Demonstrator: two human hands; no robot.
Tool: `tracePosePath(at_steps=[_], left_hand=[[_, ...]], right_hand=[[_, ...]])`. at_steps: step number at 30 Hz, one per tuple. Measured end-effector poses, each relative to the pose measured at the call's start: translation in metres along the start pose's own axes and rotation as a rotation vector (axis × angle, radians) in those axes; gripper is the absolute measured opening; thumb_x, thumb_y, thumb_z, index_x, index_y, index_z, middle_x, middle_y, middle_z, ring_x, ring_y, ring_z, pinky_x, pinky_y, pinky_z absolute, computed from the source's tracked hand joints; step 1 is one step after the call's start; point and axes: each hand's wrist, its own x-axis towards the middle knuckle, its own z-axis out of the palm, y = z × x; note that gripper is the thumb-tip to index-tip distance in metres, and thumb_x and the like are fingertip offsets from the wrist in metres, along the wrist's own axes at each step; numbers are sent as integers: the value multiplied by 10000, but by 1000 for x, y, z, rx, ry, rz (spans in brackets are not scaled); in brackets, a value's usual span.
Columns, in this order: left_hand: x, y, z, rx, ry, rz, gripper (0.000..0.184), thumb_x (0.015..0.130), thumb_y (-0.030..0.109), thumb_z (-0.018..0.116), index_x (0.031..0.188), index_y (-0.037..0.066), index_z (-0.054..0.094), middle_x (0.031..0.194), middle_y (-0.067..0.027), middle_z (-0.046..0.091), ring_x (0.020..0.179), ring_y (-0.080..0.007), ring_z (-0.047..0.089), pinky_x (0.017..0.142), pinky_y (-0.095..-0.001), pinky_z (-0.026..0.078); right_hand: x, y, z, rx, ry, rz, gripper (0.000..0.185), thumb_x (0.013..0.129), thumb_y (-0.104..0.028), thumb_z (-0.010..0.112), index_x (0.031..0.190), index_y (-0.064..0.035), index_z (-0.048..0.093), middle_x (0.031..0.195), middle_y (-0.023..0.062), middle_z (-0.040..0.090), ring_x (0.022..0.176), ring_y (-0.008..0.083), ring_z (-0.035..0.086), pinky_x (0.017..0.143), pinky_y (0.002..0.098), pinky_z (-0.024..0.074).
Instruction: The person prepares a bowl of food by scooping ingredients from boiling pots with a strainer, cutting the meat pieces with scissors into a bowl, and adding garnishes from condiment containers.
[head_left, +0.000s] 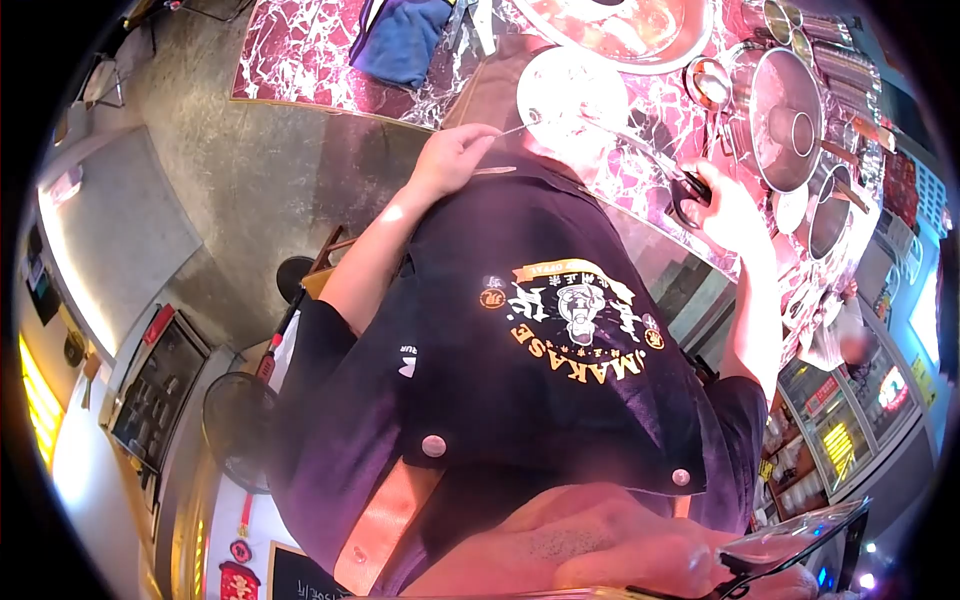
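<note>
The left hand's (452,162) fingers pinch what looks like a thin metal tool (514,129), the right hand's (726,208) grip black-handled silver scissors (668,165), and just beyond both lies a round white dish (548,75).

1. This is looking like an eatery's kitchen.
2. A round silver metal pot (775,110) is standing on a red-and-white marbled tabletop (290,60).
3. A black fabric apron (530,340) is bearing white-and-orange print.
4. A grey-framed, glass-fronted cabinet (845,430) is standing nearby.

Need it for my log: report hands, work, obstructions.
Left hand holds thin utensil; right hand, scissors. Tips over white plate. No obstruction seen; glare hides detail.
</note>
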Motion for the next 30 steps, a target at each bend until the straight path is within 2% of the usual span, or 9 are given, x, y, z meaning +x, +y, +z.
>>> tracePosePath(at_steps=[5, 8, 14, 17, 18, 21, 25, 27, 30], left_hand=[[3, 2, 1, -15, -16, 4, 232, 965, 160, 597, 1114, 4, 680, 806, -9, 665, 736, -66, 564, 693, -246, 468], [5, 6, 0, 8, -32, -51, 240, 949, 196, 595, 1109, 55, 706, 921, -101, 727, 801, -148, 672, 742, -279, 506], [11, 11, -15, 160, 26, -86, 242, 941, 221, 596, 1098, 72, 704, 847, -145, 703, 756, -231, 683, 707, -318, 513], [15, 27, -27, 258, 17, -31, 239, 963, 201, 592, 1108, 35, 685, 791, -100, 683, 692, -133, 619, 652, -290, 481], [20, 28, -30, 295, -4, -25, 247, 932, 231, 592, 1090, 78, 704, 857, -160, 698, 789, -303, 689, 695, -361, 519], [26, 46, -34, 391, -34, 43, 237, 934, 222, 586, 1077, 77, 705, 867, -158, 701, 804, -323, 685, 702, -362, 521], [21, 107, -62, 387, -1, -90, 207, 935, 156, 596, 1053, 15, 690, 831, -149, 701, 757, -231, 684, 711, -318, 514], [19, 87, -84, 293, 13, -26, 193, 948, 123, 590, 1062, 4, 690, 845, -105, 703, 782, -141, 654, 742, -282, 506], [25, 88, -85, 159, 84, -97, 174, 947, 75, 600, 1071, -1, 696, 928, -41, 704, 868, -100, 625, 814, -256, 499]], right_hand=[[11, -17, 14, -74, -18, 50, 589, 763, -208, 738, 1298, -103, 514, 974, 188, 665, 847, 336, 669, 806, 404, 516], [22, -11, 28, -6, 42, -28, 503, 796, -156, 711, 1269, -89, 554, 978, 201, 677, 900, 340, 677, 818, 420, 514], [8, 25, 21, -22, 147, -134, 472, 794, -95, 694, 1251, -69, 581, 1081, 183, 682, 990, 356, 667, 893, 427, 523], [-3, 3, 13, -107, 160, -93, 515, 775, -117, 709, 1264, -68, 557, 1125, 175, 655, 1030, 366, 644, 900, 431, 523], [6, 19, 28, -250, 252, -243, 548, 762, -140, 717, 1276, -78, 539, 1149, 171, 621, 1061, 368, 620, 903, 437, 520], [30, 16, 51, -339, 363, -422, 467, 781, -131, 682, 1227, -66, 561, 1062, 174, 595, 1007, 365, 602, 874, 461, 512], [43, 41, 36, -228, 260, -367, 495, 758, -93, 675, 1244, -102, 583, 1067, 148, 610, 1005, 336, 614, 866, 438, 516], [29, 31, -13, -42, 158, -327, 526, 741, -79, 679, 1257, -127, 592, 1052, 149, 653, 984, 331, 639, 866, 408, 521], [53, 53, -59, 307, 213, -47, 425, 771, -112, 657, 1190, -107, 591, 954, 142, 661, 849, 252, 652, 798, 355, 511]])
